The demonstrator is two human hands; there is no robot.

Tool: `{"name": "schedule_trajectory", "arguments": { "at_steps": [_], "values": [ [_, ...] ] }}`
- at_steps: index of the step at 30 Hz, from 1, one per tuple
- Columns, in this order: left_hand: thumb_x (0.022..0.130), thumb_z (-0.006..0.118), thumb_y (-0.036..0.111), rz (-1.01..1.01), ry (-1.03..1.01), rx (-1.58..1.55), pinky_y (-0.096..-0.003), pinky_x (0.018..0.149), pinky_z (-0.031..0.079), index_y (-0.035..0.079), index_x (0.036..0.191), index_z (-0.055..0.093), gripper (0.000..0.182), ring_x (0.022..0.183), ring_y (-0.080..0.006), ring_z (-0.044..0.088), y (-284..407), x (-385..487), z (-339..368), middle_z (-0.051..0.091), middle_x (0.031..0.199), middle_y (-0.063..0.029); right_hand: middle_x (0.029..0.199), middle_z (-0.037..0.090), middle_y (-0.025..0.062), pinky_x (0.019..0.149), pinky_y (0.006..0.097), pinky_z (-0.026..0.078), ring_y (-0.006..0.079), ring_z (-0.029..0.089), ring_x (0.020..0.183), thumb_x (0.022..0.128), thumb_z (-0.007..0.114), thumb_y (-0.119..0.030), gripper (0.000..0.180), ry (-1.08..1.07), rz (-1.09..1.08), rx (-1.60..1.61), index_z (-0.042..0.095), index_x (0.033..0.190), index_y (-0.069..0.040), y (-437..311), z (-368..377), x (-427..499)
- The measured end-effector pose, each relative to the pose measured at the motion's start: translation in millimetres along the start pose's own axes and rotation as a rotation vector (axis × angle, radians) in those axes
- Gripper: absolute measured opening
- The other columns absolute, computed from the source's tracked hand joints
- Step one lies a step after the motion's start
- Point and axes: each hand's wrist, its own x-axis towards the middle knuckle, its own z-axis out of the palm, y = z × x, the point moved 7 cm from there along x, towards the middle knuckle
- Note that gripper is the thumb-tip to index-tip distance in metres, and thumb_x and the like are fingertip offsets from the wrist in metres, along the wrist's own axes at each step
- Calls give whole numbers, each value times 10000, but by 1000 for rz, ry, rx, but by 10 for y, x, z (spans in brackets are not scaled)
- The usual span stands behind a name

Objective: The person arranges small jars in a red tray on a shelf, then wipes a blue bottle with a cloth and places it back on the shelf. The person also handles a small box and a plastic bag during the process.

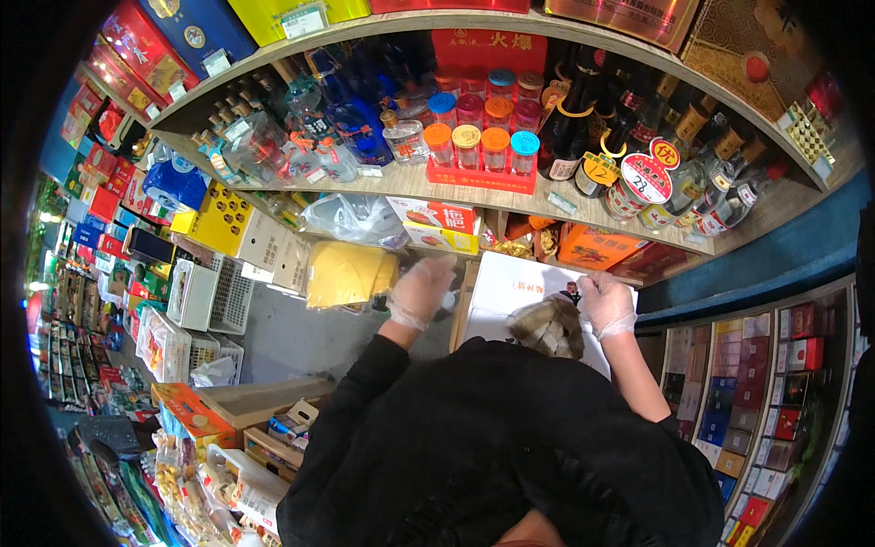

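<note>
My left hand [422,290], in a clear plastic glove, is raised over the floor beside a yellow item in plastic wrap [345,273]; its fingers are curled and blurred. My right hand [607,301], gloved the same way, has its fingers bunched at a crumpled grey-brown cloth [550,328]. That cloth lies over a white printed carton [502,280]. Whether the right fingers pinch the cloth or only rest beside it cannot be told. Above the hands, a red tray [478,179] of small jars with coloured lids stands on a wooden shelf [410,181].
Glass liquor bottles [567,137] crowd the shelf at right, and a blue bottle [359,130] stands left of the jars. Below lie a plastic bag [359,219] and an orange box [598,247]. White plastic baskets [229,294] stand at left. A display rack [745,383] stands at right.
</note>
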Motion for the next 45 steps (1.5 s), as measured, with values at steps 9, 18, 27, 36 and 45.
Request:
{"name": "schedule_trajectory", "arguments": {
  "at_steps": [9, 18, 27, 36, 45],
  "values": [
    [960, 705, 345, -256, -351, 13, -409, 859, 550, 69, 1099, 744, 312, 984, -343, 713, -71, -466, 524, 724, 1068, -152, 944, 753, 199, 863, 440, 554, 374, 721, 938, 936, 659, -416, 369, -146, 52, -159, 728, 978, -56, 455, 213, -145],
    [954, 717, 284, -113, -355, 22, -392, 822, 546, 47, 1022, 731, 247, 908, -285, 709, -76, -618, 626, 726, 994, -138, 964, 751, 188, 855, 448, 563, 373, 723, 945, 916, 686, -419, 344, -164, 147, -228, 708, 992, -85, 769, 171, -199],
    [945, 694, 320, -296, -440, 12, -414, 846, 539, 50, 997, 746, 280, 975, -358, 704, -116, -729, 696, 726, 1015, -176, 1026, 748, 175, 890, 456, 553, 379, 712, 993, 956, 659, -301, 228, -174, 277, -254, 687, 1065, -103, 1433, 199, -221],
    [948, 700, 267, -300, -527, -40, -399, 811, 549, 56, 1047, 736, 236, 915, -329, 716, -363, -831, 863, 742, 982, -163, 1115, 745, 164, 913, 419, 554, 350, 716, 1028, 948, 680, -162, 304, -212, 266, -5, 693, 1246, -108, 2179, 494, -531],
    [965, 706, 231, -197, -535, -33, -350, 835, 558, 28, 1107, 727, 249, 928, -239, 722, -591, -865, 1014, 747, 1016, -146, 1127, 692, 141, 980, 417, 513, 341, 640, 1106, 895, 737, -180, 334, -85, 2, -85, 703, 1220, -113, 1579, 462, -259]
  ]
}}
